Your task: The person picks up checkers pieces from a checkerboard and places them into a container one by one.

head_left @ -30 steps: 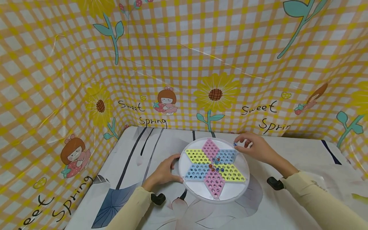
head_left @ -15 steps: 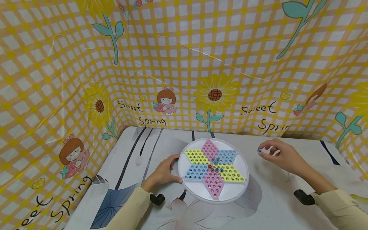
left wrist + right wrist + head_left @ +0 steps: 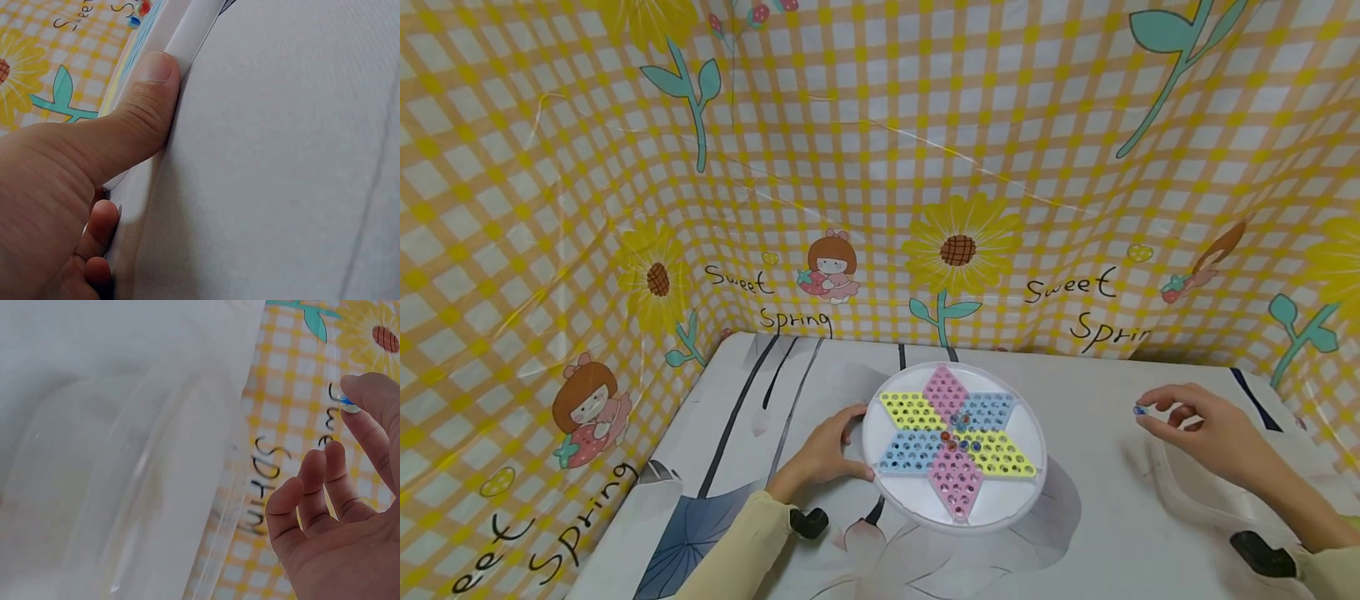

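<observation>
Right fingers (image 3: 371, 392); marble (image 3: 348, 404) between tips

Yellow-checked sheeting (image 3: 887, 175) bears printed sunflowers (image 3: 958, 250); a white, flower-patterned tabletop (image 3: 1075, 387) lies below.

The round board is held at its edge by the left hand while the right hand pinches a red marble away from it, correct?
Not the colour: the right wrist view shows the marble as blue and whitish. The right hand does pinch it away from the round board, whose edge the left hand holds.
</observation>
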A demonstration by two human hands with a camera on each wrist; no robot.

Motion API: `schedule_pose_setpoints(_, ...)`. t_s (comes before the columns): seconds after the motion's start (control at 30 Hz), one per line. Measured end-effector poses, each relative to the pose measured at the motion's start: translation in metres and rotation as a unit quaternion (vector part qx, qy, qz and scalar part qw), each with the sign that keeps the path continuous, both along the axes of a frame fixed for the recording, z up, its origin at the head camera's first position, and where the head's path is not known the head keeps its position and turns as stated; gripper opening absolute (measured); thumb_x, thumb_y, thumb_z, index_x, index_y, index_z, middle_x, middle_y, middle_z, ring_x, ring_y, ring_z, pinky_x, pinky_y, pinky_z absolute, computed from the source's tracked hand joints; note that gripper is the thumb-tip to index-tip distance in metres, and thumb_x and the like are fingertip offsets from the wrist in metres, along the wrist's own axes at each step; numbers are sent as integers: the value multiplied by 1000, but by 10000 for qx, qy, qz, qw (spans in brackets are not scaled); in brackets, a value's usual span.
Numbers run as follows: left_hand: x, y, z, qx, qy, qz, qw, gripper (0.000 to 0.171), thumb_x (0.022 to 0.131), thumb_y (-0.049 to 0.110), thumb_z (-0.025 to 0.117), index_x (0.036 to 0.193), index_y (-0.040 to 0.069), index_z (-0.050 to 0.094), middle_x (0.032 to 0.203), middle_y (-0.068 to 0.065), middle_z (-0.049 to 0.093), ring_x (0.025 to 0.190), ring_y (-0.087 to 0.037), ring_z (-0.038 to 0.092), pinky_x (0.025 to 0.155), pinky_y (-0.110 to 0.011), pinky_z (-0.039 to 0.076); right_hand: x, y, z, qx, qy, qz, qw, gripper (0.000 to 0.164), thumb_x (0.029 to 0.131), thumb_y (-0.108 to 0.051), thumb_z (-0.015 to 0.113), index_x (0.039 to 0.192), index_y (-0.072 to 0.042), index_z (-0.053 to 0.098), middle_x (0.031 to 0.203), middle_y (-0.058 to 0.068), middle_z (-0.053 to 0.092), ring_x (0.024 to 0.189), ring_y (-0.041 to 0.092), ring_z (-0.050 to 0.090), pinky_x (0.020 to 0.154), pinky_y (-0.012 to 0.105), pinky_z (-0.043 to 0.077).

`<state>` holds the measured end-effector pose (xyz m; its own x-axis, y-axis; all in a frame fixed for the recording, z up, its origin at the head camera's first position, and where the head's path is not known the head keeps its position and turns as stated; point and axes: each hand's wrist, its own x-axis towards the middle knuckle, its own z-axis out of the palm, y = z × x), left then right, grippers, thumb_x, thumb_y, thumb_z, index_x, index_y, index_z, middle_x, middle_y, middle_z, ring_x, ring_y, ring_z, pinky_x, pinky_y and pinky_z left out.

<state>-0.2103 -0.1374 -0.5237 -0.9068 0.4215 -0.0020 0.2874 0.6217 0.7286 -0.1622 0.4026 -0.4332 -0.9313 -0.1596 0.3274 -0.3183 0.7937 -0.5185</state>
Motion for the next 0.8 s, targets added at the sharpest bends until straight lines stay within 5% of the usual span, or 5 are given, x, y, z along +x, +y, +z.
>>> schedule_pose_setpoints(0.5, -1, 0, -1, 1, 36, 11, 10000, 103, 69, 31, 97, 154, 11, 43, 96, -2, 51, 88, -17, 45, 74, -29, 38, 20, 35, -20, 179, -151, -494, 9985, 22, 87, -17, 83, 107, -13, 73, 92, -12, 60, 74, -7, 52, 56, 24, 43)
schedule_pose_setpoints(0.8, 1, 0, 1, 42, 61, -31, 10000, 103, 69, 28, 97, 154, 9, 42, 98, -3, 52, 88, -17, 45, 73, -30, 38, 21, 40, -28, 347, -390, -704, 9962, 23, 89, -22, 82, 107, -11, 73, 92, -3, 62, 73, -9, 50, 56, 24, 43)
